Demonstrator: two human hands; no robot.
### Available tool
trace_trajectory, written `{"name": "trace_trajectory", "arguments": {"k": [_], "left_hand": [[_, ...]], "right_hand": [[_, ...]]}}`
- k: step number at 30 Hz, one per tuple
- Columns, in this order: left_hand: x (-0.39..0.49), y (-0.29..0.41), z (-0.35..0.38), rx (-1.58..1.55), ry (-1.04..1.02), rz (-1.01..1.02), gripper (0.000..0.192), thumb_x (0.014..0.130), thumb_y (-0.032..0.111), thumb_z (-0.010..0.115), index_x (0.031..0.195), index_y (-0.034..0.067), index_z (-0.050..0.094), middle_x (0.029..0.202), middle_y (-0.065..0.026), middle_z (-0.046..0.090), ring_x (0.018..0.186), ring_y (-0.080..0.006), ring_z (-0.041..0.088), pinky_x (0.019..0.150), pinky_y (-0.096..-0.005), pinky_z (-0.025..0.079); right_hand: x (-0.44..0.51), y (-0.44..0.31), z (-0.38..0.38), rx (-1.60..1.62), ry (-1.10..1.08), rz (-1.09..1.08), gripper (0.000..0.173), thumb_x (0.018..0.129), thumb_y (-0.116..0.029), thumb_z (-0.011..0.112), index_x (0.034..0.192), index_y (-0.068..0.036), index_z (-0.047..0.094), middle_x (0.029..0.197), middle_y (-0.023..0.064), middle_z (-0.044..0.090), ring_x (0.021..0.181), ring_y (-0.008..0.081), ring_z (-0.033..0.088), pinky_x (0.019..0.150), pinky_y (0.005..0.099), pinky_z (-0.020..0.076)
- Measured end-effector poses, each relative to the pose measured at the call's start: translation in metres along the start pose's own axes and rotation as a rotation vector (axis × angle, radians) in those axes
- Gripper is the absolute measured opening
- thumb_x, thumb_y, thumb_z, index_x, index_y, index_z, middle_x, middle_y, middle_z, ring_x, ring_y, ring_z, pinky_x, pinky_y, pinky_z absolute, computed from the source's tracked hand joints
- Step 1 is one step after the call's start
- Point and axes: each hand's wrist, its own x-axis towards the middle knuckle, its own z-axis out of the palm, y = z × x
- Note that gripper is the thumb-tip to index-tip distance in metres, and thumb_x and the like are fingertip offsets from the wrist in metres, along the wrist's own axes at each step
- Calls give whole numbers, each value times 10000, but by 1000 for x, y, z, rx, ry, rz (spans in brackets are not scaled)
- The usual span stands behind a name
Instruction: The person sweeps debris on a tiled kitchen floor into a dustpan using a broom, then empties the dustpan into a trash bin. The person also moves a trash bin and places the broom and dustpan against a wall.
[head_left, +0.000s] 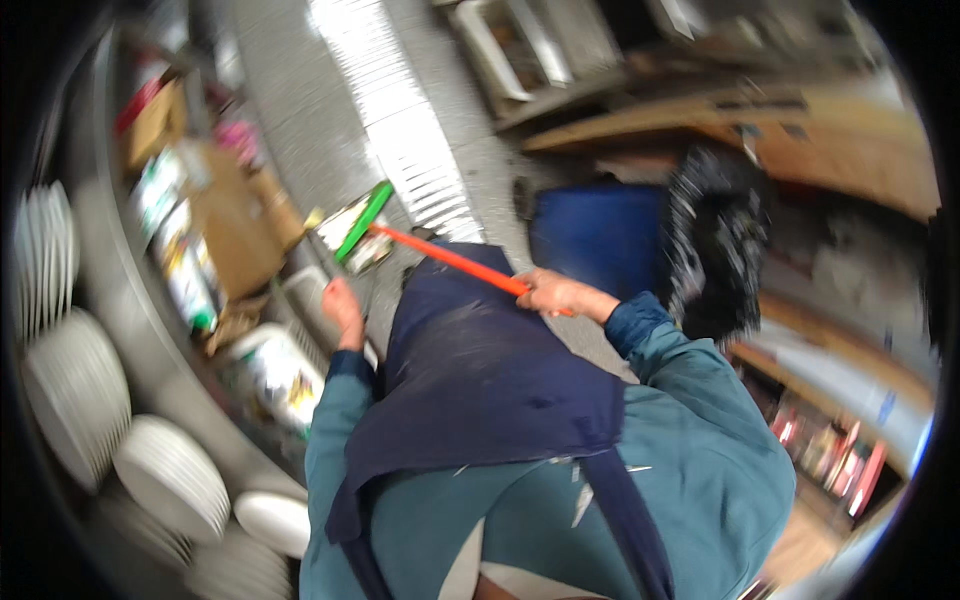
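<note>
My right hand (546, 291) grips an orange stick handle (457, 259) that slants across in front of my dark apron. At its far end is a green broom head or squeegee (365, 220), low over the floor. Pale and dark scraps (360, 259) lie around that head; blur hides whether they sit on a dustpan. My left hand (343, 306) is curled beside a whitish plastic crate (306, 289) at the left. Whether its fingers hold something cannot be made out.
Stacked white plates (79, 397) stand on a metal counter (142, 285), with cardboard boxes (229, 217) and packaged goods below. A bright grate (405, 112) runs along the grey floor. At right are a blue bin (596, 232), a black plastic bag (712, 247) and wooden shelving (840, 146).
</note>
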Motion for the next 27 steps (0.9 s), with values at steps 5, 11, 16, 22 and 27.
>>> {"name": "trace_trajectory", "arguments": {"k": [5, 11, 16, 22, 27], "left_hand": [[-31, 41, -20, 55, -176, 281, 410, 832, 351, 485, 734, -25, 615, 668, -203, 604, 571, -308, 548, 585, -432, 418], [-12, 52, -28, 268, -279, 517, 383, 841, 357, 483, 791, 7, 631, 728, -209, 621, 678, -379, 594, 640, -458, 451], [-9, 75, -30, 302, -448, 606, 378, 841, 348, 498, 783, 0, 633, 741, -215, 626, 706, -371, 618, 678, -435, 476], [-11, 101, -1, 486, -515, 739, 389, 849, 357, 469, 756, 11, 622, 741, -224, 617, 718, -401, 603, 678, -460, 471], [-16, 115, 18, 472, -551, 744, 376, 850, 354, 471, 752, 24, 621, 728, -225, 613, 706, -408, 599, 671, -475, 467]], "right_hand": [[-50, 89, 64, 423, 126, -45, 523, 840, -198, 570, 1328, -109, 406, 642, -9, 490, 464, 76, 433, 393, 226, 368], [-32, 140, 104, 535, 431, -28, 489, 844, -194, 551, 1315, -142, 429, 649, 5, 505, 446, 82, 436, 369, 230, 369], [24, 178, 58, 723, 533, -66, 415, 823, -155, 541, 1227, -79, 479, 572, 0, 454, 351, 89, 386, 318, 251, 328], [73, 155, 34, 1000, 456, -125, 182, 842, -124, 524, 979, -5, 520, 560, -1, 439, 345, 74, 363, 317, 238, 291], [25, 152, 63, 1079, 344, -165, 277, 850, -121, 508, 1108, -20, 510, 571, -18, 426, 356, 58, 337, 327, 220, 276]]}}
